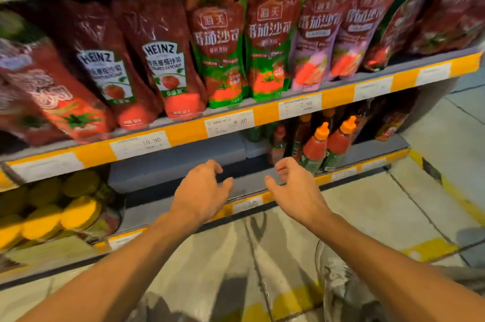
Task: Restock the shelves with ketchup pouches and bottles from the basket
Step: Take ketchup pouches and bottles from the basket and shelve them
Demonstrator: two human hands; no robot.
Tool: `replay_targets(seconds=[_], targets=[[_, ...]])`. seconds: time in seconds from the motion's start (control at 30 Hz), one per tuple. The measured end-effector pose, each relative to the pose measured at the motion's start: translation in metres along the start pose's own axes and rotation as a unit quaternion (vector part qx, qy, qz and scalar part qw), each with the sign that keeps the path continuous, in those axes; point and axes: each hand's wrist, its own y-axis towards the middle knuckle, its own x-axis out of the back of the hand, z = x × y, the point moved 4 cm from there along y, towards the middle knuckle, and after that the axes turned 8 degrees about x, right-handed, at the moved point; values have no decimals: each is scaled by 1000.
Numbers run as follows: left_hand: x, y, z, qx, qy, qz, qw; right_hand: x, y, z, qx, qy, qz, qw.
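Ketchup pouches fill the upper shelf [183, 130]: two Heinz pouches [168, 77], green-trimmed red pouches [223, 54] and purple ones [317, 41]. On the lower shelf [183, 164], red ketchup bottles with orange caps [317, 146] stand at the right. My left hand [202, 190] and my right hand [291, 188] reach side by side toward the bare stretch of the lower shelf, fingers loosely curled, holding nothing. No basket shows in the frame.
Jars with yellow lids [60, 211] crowd the lower shelf at the left. Price tags [231, 122] line the yellow shelf edges. A pale shoe [338, 277] stands on the tiled floor [393, 203] below my right arm.
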Motion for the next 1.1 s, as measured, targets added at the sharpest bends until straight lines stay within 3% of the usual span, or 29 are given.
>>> replay_targets(seconds=[0.13, 0.33, 0.5, 0.63, 0.77, 0.93, 1.1], targets=[[76, -53, 9, -15, 38, -65, 997, 24, -35, 66, 76, -22, 5, 997], [178, -128, 47, 24, 30, -148, 988, 42, -73, 167, 185, -46, 37, 981], [257, -196, 101, 82, -10, -248, 965, 24, -96, 259, 282, -52, 73, 955], [298, -257, 166, 156, -47, -282, 946, -18, -120, 334, 355, -53, 137, 923], [315, -319, 238, 257, -84, -298, 916, -73, -153, 399, 416, -56, 187, 888], [299, -398, 318, 381, -152, -350, 842, -158, -202, 456, 470, -52, 271, 838], [252, -455, 392, 495, -174, -316, 790, -250, -254, 478, 505, -105, 373, 772]])
